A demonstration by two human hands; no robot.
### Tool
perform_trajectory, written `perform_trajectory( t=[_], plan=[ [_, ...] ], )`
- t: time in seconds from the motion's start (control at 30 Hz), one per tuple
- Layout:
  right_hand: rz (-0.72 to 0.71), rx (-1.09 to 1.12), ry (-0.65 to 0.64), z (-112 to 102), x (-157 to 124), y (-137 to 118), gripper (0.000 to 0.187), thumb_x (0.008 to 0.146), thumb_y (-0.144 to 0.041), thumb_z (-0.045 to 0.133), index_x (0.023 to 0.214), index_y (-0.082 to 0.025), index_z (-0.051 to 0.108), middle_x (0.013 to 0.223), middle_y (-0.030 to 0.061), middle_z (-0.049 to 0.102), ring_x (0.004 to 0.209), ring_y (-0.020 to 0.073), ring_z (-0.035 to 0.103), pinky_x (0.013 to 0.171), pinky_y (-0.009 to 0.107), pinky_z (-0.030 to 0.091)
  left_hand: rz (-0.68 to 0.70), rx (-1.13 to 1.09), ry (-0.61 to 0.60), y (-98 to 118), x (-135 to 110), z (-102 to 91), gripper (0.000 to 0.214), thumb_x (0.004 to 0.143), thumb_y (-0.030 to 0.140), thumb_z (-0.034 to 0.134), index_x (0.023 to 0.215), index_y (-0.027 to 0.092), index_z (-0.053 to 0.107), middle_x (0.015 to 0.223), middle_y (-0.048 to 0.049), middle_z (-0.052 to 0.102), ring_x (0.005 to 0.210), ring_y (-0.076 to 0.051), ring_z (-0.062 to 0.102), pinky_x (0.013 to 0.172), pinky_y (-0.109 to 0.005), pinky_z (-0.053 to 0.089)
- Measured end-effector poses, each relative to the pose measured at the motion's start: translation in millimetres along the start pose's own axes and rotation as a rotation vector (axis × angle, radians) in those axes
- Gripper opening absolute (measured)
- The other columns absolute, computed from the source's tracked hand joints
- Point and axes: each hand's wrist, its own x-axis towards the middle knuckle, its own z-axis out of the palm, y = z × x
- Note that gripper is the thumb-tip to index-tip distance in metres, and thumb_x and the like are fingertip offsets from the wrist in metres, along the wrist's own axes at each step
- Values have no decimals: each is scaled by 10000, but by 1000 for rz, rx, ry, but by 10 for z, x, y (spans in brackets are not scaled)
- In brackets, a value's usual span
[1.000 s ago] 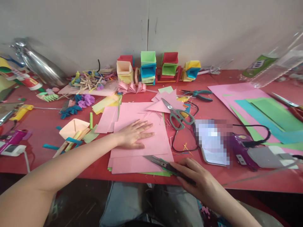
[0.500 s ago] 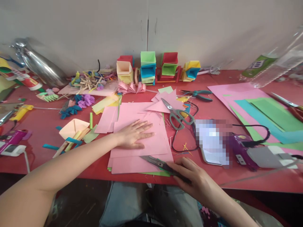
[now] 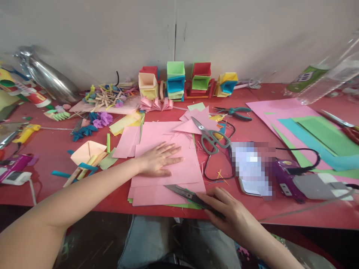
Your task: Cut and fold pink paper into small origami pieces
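Note:
My left hand (image 3: 159, 160) lies flat with fingers spread on a stack of pink paper sheets (image 3: 168, 175) at the near edge of the red table (image 3: 56, 149). My right hand (image 3: 227, 209) is closed around the handle of a utility knife (image 3: 186, 194). The knife's blade rests on the lower part of the pink stack, pointing left. A green sheet (image 3: 190, 205) pokes out beneath the pink ones.
Grey-handled scissors (image 3: 211, 136) lie on pink scraps behind the stack, teal pliers (image 3: 234, 111) further back. A phone (image 3: 251, 168) and a purple glue gun (image 3: 288, 175) with black cord sit at right. Coloured paper boxes (image 3: 175, 80) line the wall. Large coloured sheets (image 3: 308, 130) lie far right.
My right hand has slid the knife a little to the left along the lower edge of the pink stack. My left hand has stayed put.

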Motion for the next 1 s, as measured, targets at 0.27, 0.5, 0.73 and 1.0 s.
perform_trajectory(
  t=[0.27,0.5,0.73,1.0],
  plan=[
    [-12,-19,49,10,19,-5,373,799,-76,466,1144,-164,578,850,67,551,749,149,589,657,268,527,-10,4,-5,4,-2,-6,679,830,652,284,1419,325,196,1520,-18,18,1389,-270,2,1102,-490,35],
    [1,-8,34,58,66,-27,371,803,-75,465,1147,-156,577,898,83,555,805,163,593,711,295,526,-9,1,-3,-5,-2,8,679,829,654,284,1420,336,181,1521,-9,10,1389,-273,3,1101,-495,28],
    [6,10,-6,74,53,-45,390,803,-83,465,1172,-168,558,903,80,549,787,163,587,683,297,525,-7,3,-11,-3,3,-5,688,823,664,276,1419,333,183,1522,-14,1,1389,-266,-13,1102,-487,20],
    [-3,37,-29,90,100,-62,401,804,-79,462,1184,-172,552,915,83,544,810,164,579,703,296,522,-4,-1,-6,-9,7,5,694,823,666,272,1420,322,191,1522,-27,20,1389,-271,0,1098,-494,20]
  ],
)
